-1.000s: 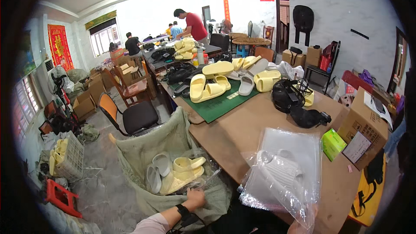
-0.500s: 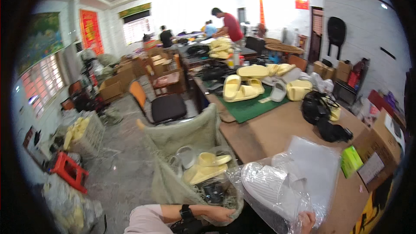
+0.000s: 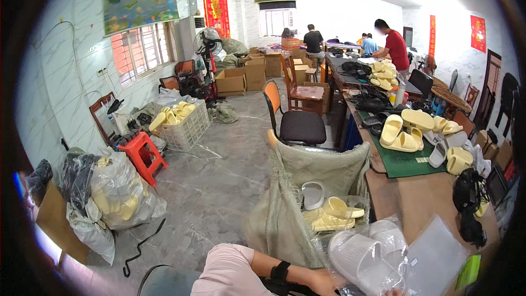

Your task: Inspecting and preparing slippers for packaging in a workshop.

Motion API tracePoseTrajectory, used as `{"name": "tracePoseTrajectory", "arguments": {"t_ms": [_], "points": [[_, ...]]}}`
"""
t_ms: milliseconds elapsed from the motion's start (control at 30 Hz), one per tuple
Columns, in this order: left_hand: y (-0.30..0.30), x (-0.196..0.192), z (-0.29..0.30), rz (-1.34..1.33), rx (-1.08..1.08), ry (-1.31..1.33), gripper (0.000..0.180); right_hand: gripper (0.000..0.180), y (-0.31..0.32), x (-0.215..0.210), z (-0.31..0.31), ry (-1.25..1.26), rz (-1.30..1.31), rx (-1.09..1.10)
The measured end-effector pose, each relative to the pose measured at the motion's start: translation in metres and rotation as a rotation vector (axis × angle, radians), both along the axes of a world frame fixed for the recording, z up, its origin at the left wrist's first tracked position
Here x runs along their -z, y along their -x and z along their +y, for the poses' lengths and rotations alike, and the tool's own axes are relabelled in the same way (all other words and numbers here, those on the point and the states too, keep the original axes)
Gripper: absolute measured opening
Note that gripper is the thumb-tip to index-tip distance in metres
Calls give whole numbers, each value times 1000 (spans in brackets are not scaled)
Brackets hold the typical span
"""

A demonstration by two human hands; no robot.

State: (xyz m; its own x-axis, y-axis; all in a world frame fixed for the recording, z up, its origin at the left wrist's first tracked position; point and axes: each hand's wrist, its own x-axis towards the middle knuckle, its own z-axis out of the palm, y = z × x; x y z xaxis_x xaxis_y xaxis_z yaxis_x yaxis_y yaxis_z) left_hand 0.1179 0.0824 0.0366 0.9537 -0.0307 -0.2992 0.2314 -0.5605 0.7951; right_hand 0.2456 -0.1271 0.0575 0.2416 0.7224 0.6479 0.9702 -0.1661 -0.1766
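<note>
Apparently, the handling of a bagged pair is in hand: the white slippers (image 3: 350,255) lie within a clear bag (image 3: 370,263) near the table's (image 3: 394,192) near edge, right of the sack (image 3: 268,225); the left hand (image 3: 324,282) is beside the bag and a sliver of the right hand (image 3: 393,292) shows below it, though I cannot tell whether either is clamped on film. Likely the next move calls for a sure grip; the left slipper's long axis slants from far left to near right, its toe end unclear.
</note>
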Motion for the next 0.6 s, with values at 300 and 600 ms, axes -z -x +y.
{"name": "tracePoseTrajectory", "arguments": {"t_ms": [300, 600], "points": [[-12, 97, 30, -93, 146, 202, 46, 29, 15, 0, 17, 88, -21, -82], [6, 29, 25, 12, -380, 1030, 59, 31, 19, 4, 35, 26, -80, -79]]}}
